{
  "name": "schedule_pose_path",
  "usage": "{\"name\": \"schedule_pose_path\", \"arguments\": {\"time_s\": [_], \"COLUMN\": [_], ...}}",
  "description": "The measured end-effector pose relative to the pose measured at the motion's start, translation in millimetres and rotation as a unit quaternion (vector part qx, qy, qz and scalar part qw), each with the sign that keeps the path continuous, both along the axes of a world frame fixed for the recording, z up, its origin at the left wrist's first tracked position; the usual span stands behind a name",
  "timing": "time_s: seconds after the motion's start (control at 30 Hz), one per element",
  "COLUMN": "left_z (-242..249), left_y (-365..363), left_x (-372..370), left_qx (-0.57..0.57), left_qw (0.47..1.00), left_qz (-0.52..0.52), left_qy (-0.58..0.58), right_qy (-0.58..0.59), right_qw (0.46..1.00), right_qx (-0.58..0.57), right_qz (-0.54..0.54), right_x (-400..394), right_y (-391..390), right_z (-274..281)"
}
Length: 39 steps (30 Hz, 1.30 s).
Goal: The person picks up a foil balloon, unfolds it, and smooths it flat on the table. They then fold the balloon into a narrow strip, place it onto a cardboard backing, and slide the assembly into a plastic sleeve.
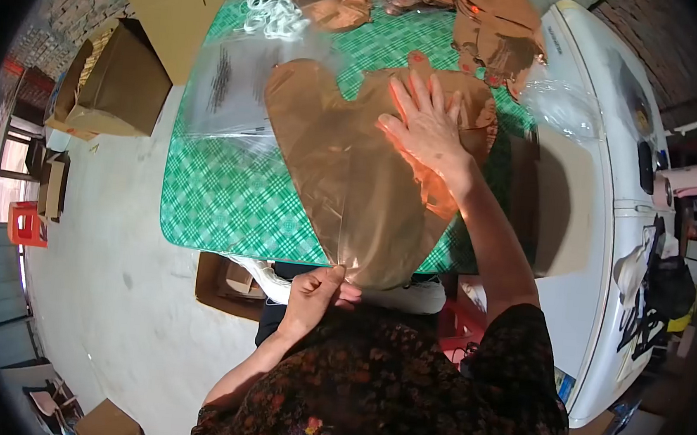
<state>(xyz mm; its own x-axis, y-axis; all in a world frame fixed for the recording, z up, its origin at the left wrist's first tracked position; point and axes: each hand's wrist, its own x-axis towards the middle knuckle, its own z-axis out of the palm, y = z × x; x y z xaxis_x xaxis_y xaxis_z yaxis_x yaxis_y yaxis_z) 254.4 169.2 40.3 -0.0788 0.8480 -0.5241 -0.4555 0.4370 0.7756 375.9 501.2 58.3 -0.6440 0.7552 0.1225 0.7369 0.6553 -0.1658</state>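
A flat, copper-coloured heart-shaped foil balloon [321,157] lies over the near half of the table, its pointed lower end hanging past the front edge. At that lower edge my left hand [314,297] pinches the foil between thumb and fingers. My right hand [432,130] rests flat on the balloon's right lobe with its fingers spread. More copper foil balloons [501,32] are heaped along the far side of the table. Clear plastic bags [240,88] with dark print lie to the left of the heart.
The table has a green checked cover [225,207]. Coiled white ribbon [273,16] sits at the far left, a clear plastic bag [561,108] at the right. A white refrigerator [606,207] stands to the right. An open cardboard box [124,82] is on the left.
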Motion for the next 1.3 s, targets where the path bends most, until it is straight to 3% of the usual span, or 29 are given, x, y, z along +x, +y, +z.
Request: {"name": "schedule_pose_path", "arguments": {"time_s": [0.37,0.4,0.47,0.5,0.57,0.7,0.77,0.83,0.93,1.03,1.17,1.3], "left_z": [3,8,38,71,91,114,102,79,38,37,-3,0], "left_y": [-6,-11,-20,-13,4,104,164,219,273,278,279,276], "left_x": [-11,-17,-29,-34,-53,-61,-54,-46,-33,-32,-32,-31], "left_qx": [-0.036,-0.008,0.047,0.002,0.117,0.353,0.38,0.433,0.414,0.393,0.404,0.384], "left_qw": [0.999,0.99,0.909,0.895,0.836,0.676,0.708,0.675,0.727,0.706,0.6,0.581], "left_qz": [0.0,-0.001,-0.003,0.012,0.038,-0.023,-0.102,-0.143,-0.123,-0.148,-0.113,-0.135], "left_qy": [0.004,0.144,0.414,0.447,0.535,0.646,0.587,0.581,0.534,0.57,0.681,0.705], "right_qy": [0.013,0.012,0.011,0.011,0.009,-0.006,-0.044,-0.081,-0.116,-0.019,0.068,-0.003], "right_qw": [1.0,1.0,1.0,1.0,1.0,1.0,0.999,0.996,0.992,0.998,0.988,0.97], "right_qx": [0.01,0.008,-0.001,-0.006,-0.005,-0.017,0.005,0.005,-0.036,-0.053,0.136,0.173], "right_qz": [-0.012,-0.013,-0.014,-0.016,-0.013,-0.023,-0.02,-0.028,-0.03,0.009,0.008,-0.17], "right_x": [-2,-3,-3,-3,-2,-4,-1,-3,-6,6,36,39], "right_y": [1,1,1,0,0,-2,-4,-2,-5,13,77,146], "right_z": [-4,-3,-2,-1,1,5,4,6,22,30,31,40]}}
